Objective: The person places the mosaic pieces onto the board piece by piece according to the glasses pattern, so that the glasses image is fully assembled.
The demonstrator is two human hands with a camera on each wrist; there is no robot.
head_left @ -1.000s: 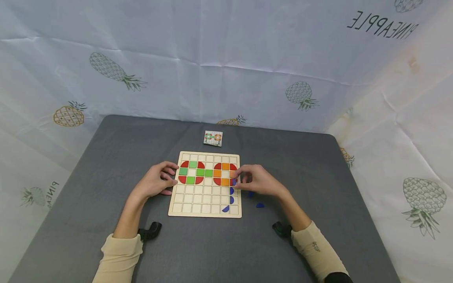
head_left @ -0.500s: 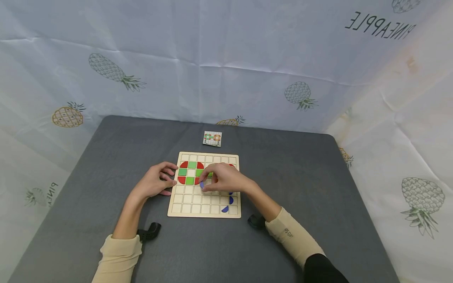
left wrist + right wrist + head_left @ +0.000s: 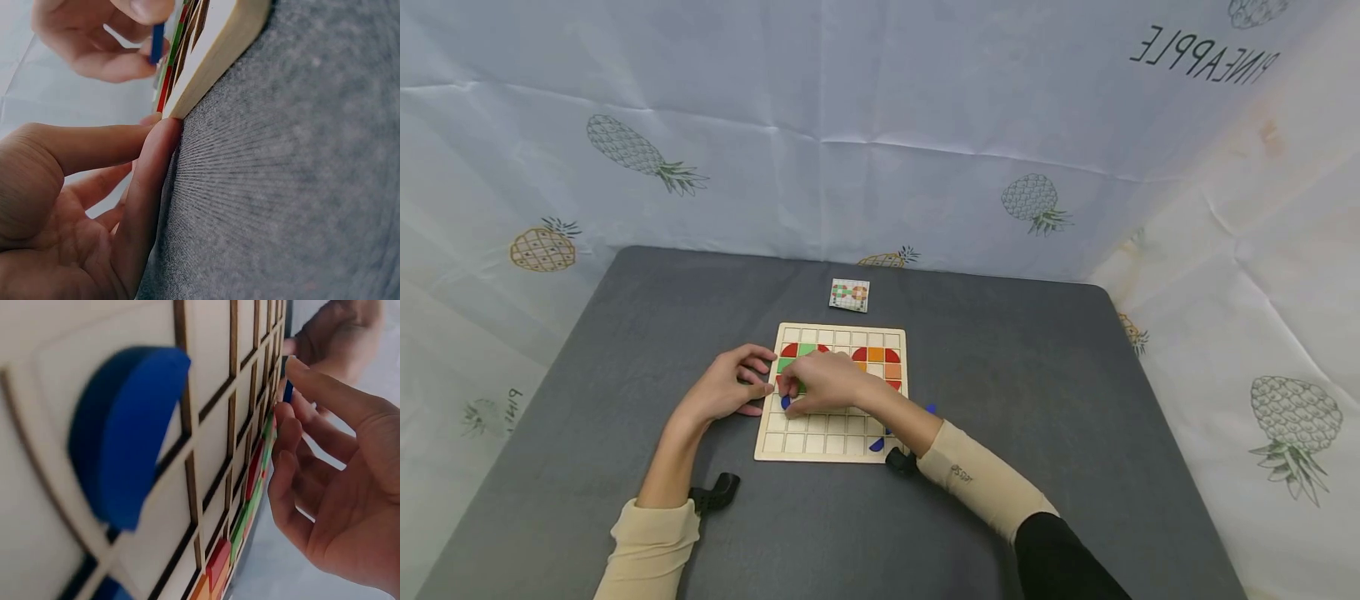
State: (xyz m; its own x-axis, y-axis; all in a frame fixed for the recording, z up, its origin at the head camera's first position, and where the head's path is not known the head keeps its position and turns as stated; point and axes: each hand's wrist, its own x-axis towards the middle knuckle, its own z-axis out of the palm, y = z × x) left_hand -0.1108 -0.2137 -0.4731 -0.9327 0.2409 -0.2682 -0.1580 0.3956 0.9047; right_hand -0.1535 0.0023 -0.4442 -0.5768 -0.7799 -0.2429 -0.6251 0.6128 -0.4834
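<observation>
In the head view, a pale wooden grid board (image 3: pixel 820 444) lies on the table. My right hand (image 3: pixel 827 382) reaches across it and pinches a blue half-round tile (image 3: pixel 786 402) over the board's left side; the left wrist view shows that tile (image 3: pixel 157 44) edge-on between thumb and fingers. My left hand (image 3: pixel 730 385) rests at the board's left edge, its thumb and fingertips touching the rim and spread apart along it. Red and green tiles (image 3: pixel 807 349) fill cells at the upper left, partly hidden by my right hand. Orange tiles (image 3: pixel 876 354) and red ones sit at the upper right.
A small pattern card (image 3: pixel 849 294) lies behind the board. Another blue half-round tile (image 3: pixel 876 445) sits at the board's lower right, large in the right wrist view. One loose blue tile (image 3: pixel 931 409) lies on the grey table (image 3: pixel 1000 350) right of the board.
My right hand has moved left across the board from its right edge, carrying a blue half-round tile. My left hand has stayed at the left edge.
</observation>
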